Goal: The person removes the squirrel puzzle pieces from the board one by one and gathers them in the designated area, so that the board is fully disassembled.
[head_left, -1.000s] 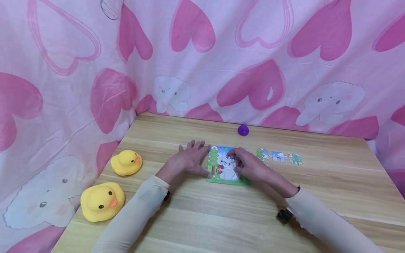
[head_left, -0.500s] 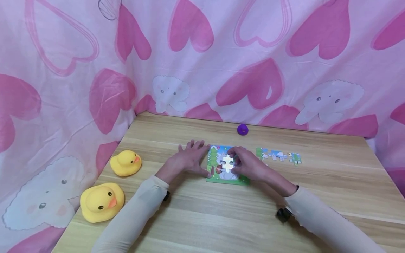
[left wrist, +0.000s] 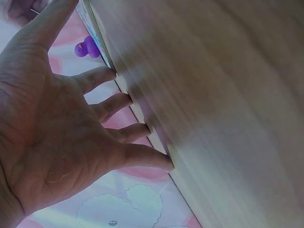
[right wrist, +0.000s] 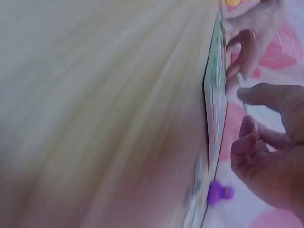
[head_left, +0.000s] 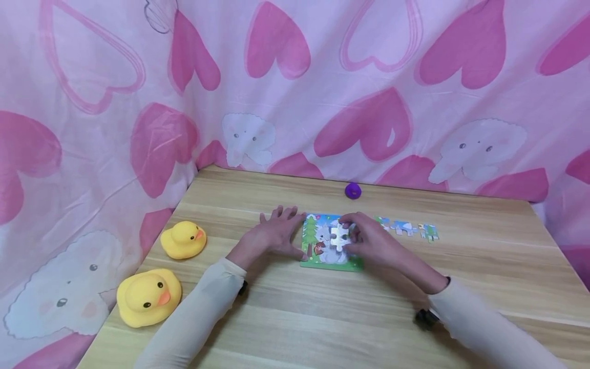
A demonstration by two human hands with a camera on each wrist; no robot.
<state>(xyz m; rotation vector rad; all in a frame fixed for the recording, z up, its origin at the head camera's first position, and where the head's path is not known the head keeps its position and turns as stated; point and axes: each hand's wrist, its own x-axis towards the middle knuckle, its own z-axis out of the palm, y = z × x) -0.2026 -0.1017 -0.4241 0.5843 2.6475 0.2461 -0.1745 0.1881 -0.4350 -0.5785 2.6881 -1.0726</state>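
Watching through the head view, I see the right hand (head_left: 374,240) pinching a pale, shiny jigsaw piece with rounded knobs (head_left: 339,238) between thumb and finger — raised above a colourful, squarish puzzle board (head_left: 322,265) printed with a pale animal and green trees. That board lies near the middle of the wood-grain worktop (head_left: 295,318), rather nearer its far edge. The left hand (head_left: 278,233) is spread along the board's left side, thumb and forefinger by its two left corners; I judge that a useful brace against sliding. Several small, picture-printed loose pieces (head_left: 404,228) lie just right of the board. What lies directly under the pinched piece I cannot tell. To handle it well, I would level it, match its knobs to the cut outlines, then press evenly — no dragging.
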